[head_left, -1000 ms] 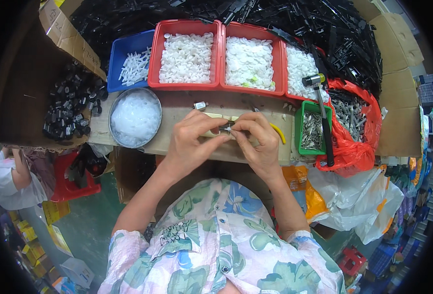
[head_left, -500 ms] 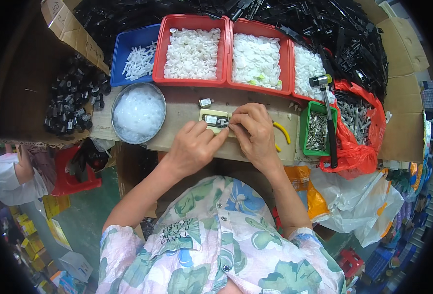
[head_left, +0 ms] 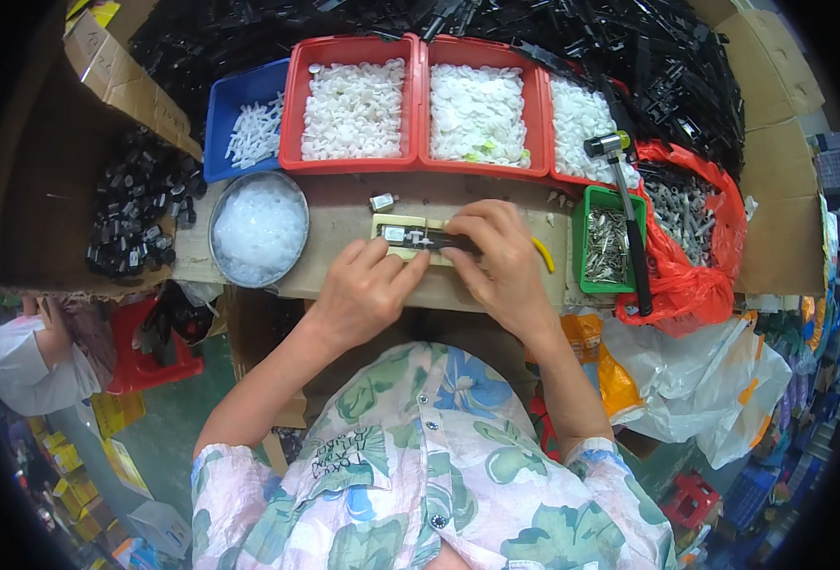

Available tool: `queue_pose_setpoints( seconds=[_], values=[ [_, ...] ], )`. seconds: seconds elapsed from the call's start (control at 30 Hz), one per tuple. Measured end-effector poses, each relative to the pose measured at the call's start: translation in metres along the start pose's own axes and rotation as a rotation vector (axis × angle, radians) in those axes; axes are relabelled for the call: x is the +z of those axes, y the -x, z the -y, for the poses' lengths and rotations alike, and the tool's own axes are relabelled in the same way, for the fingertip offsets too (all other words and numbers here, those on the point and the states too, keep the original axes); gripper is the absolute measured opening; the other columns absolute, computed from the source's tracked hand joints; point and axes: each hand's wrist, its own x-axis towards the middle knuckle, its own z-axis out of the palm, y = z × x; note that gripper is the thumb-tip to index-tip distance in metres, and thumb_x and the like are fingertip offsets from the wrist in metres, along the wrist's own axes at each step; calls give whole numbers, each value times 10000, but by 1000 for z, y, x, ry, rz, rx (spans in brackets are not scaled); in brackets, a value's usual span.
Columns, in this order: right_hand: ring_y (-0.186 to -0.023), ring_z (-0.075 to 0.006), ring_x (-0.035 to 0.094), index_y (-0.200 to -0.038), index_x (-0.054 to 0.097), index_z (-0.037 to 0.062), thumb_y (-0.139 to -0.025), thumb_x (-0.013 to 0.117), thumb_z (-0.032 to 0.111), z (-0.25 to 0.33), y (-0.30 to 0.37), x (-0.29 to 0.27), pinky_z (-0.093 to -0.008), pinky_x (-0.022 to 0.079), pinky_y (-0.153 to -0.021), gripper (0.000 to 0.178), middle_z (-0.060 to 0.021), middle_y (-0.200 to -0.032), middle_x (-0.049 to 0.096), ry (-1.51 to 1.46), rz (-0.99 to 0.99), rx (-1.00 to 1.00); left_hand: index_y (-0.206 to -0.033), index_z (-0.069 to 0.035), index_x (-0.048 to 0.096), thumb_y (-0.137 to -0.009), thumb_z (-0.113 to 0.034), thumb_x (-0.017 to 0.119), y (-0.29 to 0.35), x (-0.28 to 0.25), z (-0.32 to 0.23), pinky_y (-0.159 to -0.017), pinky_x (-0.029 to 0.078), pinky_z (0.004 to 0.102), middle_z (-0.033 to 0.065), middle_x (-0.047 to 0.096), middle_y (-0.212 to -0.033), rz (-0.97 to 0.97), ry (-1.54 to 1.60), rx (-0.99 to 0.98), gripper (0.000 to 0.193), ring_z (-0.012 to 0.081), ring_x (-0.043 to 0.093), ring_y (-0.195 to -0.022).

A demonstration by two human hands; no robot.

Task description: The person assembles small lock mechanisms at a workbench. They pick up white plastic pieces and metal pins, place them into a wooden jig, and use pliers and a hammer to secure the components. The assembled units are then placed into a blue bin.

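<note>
A small cream-coloured block lies on the bench in front of me, with a dark part and a silver piece set in its recess. My left hand is closed at its near left side, the index fingertip pressed to the near edge. At the right end, my right hand pinches a black plastic part between thumb and fingers; the fingers partly cover it. Just behind the block lies a small silver metal piece. A yellow-handled tool sits right of my right hand, mostly hidden.
Along the back stand a blue bin and red bins of small white parts. At left is a round metal bowl. At right, a hammer leans across a green bin of metal pins, beside a red bag.
My view has shifted slightly, so the bench things appear farther left. The right fingers have spread a little, and more of the black part shows at the block's right end.
</note>
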Motion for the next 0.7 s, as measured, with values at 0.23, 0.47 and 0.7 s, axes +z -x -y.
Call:
queue_pose_setpoints(
  seconds=[0.23,0.47,0.7],
  values=[
    [-912,-363,636,-968,657,-17,-839,690,-2,-36,42,-89,-435,511,-800,134,-169,-977,618,330,-201,363,-978,-55,712,-755,-61,781,-42,-3,1,-603,419,363,26,523,-684,-122,165,-11,233,217,530,-691],
    [-845,-378,624,-903,661,-34,-844,653,-10,-56,55,-97,-476,493,-729,65,-179,-896,612,532,-98,371,-877,-13,710,-774,-73,753,-137,33,8,-721,491,409,95,588,-778,-136,323,7,127,284,568,-823],
    [-839,-379,623,-883,646,-25,-834,647,-15,-60,55,-93,-471,493,-725,50,-172,-870,611,449,-166,383,-875,-25,745,-793,-86,745,-193,75,15,-779,513,418,120,648,-832,-139,385,-118,102,302,604,-868]
  ],
)
